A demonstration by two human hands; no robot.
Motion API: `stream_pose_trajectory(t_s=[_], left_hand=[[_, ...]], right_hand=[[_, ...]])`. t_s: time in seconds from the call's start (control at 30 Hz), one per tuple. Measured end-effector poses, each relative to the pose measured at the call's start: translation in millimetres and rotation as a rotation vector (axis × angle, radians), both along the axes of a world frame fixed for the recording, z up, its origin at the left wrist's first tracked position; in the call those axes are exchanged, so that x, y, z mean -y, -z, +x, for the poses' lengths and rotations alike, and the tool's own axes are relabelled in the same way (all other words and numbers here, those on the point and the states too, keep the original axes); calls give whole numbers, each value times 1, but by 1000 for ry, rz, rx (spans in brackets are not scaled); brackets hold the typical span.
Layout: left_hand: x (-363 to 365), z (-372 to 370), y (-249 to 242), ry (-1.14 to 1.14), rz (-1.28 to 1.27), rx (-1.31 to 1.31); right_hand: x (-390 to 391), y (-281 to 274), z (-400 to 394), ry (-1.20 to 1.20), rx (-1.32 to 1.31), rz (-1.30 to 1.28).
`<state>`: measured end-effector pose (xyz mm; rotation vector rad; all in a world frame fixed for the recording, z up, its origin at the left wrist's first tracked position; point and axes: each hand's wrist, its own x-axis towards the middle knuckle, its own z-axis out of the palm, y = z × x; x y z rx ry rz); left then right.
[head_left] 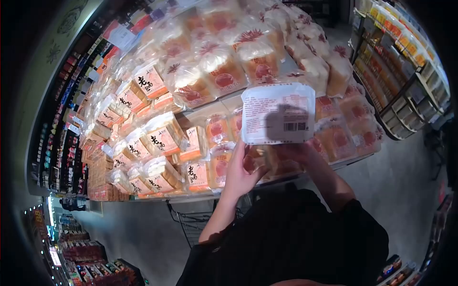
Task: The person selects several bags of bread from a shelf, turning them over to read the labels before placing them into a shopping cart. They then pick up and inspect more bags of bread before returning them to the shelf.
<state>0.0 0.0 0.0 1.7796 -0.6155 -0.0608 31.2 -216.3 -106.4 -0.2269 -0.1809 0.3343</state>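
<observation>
A flat, pale food package (257, 121) is held up above the front of the bread display, its printed back and barcode facing me. A dark shadow falls across its middle. My left hand (242, 169) is at its lower left corner, fingers reaching up behind the edge and the thumb lower down, bent to the right. Under the bottom edge, my right hand (298, 151) supports the package; its fingers are in shadow and partly hidden. Bagged loaves (222, 169) with red prints lie just behind and below both hands.
Bagged bread loaves (222, 71) are piled high on the display, with orange-labelled bread packs (162, 140) on the left. A wire shopping cart (191, 221) stands below the display's front edge. Stocked shelves (400, 71) rise on the right, and bottle shelves (62, 109) line the left.
</observation>
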Motion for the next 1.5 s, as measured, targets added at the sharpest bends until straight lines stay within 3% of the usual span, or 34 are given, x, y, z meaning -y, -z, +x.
stream_pose_trajectory(t_s=[0.37,0.53,0.67,0.73,0.87,0.97,1.07,1.17,1.27,1.5], left_hand=[[29,-6,10,-18,-20,-53],[45,-5,10,-26,-46,16],[51,-9,15,-37,15,71],[54,-15,13,-63,-16,35],[46,-21,10,-50,6,28],[41,-25,2,-33,-15,51],[28,-29,-1,-10,-18,41],[13,-37,-4,5,-8,36],[-5,-43,-6,9,-18,62],[-45,-60,9,21,-131,0]], right_hand=[[33,-16,-5,-67,-99,-28],[45,-1,0,-178,-9,27],[59,22,3,-299,55,-156],[56,19,2,-311,56,-77],[48,3,-3,-219,7,-102],[34,-9,-12,-45,-168,-111],[22,-11,-23,-11,95,-118],[10,-13,-32,0,74,-219],[-11,-21,-40,16,-127,-175],[-47,-27,-58,13,-204,-253]])
